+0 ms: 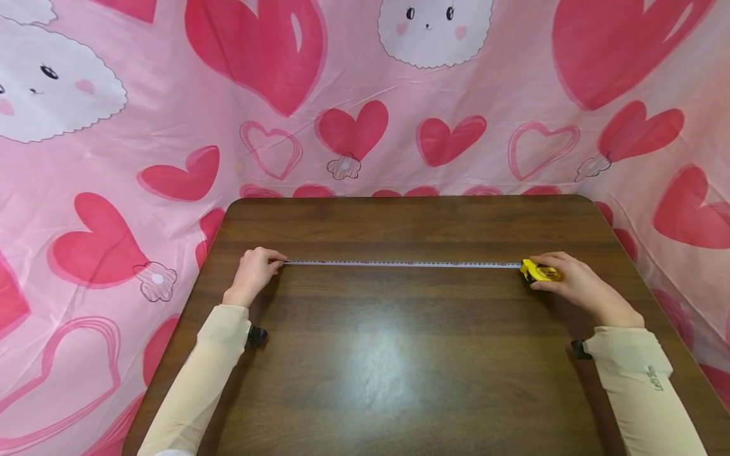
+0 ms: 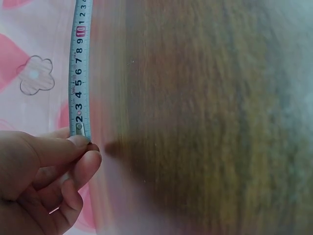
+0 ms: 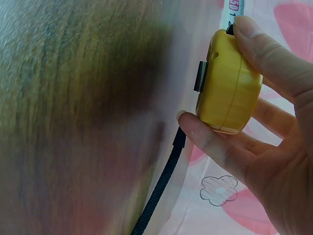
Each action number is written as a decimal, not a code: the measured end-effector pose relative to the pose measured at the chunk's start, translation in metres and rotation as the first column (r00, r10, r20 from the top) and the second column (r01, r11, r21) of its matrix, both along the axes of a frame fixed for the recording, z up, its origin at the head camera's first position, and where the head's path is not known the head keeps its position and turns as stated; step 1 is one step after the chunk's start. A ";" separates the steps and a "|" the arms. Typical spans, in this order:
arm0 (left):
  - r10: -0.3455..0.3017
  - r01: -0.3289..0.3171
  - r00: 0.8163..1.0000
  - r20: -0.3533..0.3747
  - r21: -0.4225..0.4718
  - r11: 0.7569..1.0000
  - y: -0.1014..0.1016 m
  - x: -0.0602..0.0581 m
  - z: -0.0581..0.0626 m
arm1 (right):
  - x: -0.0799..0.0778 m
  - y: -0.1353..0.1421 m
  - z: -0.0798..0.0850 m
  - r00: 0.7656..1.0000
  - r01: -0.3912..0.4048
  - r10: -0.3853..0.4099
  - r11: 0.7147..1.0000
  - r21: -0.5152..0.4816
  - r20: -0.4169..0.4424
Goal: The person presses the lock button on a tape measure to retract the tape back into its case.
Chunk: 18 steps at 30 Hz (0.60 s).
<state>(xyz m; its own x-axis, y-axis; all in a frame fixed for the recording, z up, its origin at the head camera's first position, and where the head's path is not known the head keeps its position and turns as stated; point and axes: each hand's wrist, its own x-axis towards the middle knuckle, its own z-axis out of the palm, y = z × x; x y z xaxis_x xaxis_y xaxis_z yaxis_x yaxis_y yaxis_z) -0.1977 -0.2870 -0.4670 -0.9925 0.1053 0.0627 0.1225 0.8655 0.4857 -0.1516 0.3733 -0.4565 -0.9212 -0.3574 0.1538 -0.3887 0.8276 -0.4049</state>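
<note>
A yellow tape measure [image 1: 542, 271] is gripped in my right hand [image 1: 587, 288], thumb on one side and fingers on the other. Its white blade [image 1: 407, 263] stretches straight across to the left. My left hand [image 1: 253, 273] pinches the metal end of the blade between thumb and fingers. In the left wrist view, black numerals and a red 10 mark show on the blade [image 2: 79, 73], near the left hand [image 2: 49, 171]. The right wrist view has a red 50 mark beside the tape measure's yellow case [image 3: 232, 83]. A black strap [image 3: 161, 191] hangs from the case.
Under both hands lies a dark brown wooden table [image 1: 365, 329] with rounded far corners. A pink cloth [image 1: 365, 82] with hearts and white faces hangs behind it and along both sides. Dark wrist devices [image 1: 258, 335] sit at both cuffs.
</note>
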 end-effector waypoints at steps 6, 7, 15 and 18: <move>-0.013 0.013 1.000 -0.004 0.007 1.000 0.004 -0.002 -0.002 | -0.002 -0.004 0.002 1.000 -0.010 0.010 1.000 0.006 0.017; -0.014 0.014 1.000 -0.003 0.007 1.000 0.004 -0.002 -0.002 | -0.002 -0.005 0.002 1.000 -0.007 0.007 1.000 0.007 0.021; -0.011 0.011 1.000 0.006 0.009 1.000 0.007 -0.003 -0.001 | -0.003 -0.007 0.004 0.998 0.006 -0.006 1.000 0.003 0.060; -0.015 0.014 1.000 0.018 0.019 1.000 0.010 -0.004 -0.001 | -0.003 -0.008 0.005 0.998 0.006 -0.006 1.000 0.001 0.064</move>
